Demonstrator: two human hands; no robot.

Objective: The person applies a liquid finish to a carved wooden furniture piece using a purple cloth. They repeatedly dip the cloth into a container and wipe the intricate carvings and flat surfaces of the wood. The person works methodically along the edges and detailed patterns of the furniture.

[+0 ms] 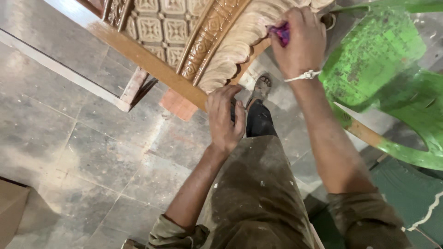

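A large carved wooden panel [184, 41] with square floral tiles and a scalloped arch lies tilted across the top of the view. My left hand [224, 120] grips its lower brown edge. My right hand [300, 39] presses a small purple-pink cloth [281, 33] against the pale scalloped carving at the upper right. A white thread bracelet circles my right wrist.
A worn green plastic chair [383, 64] stands at the right. My leg in stained trousers and a sandalled foot [261, 86] rest on the grey tiled floor. An orange brick [177, 105] lies under the panel. A pale wooden beam [60, 69] runs along the left.
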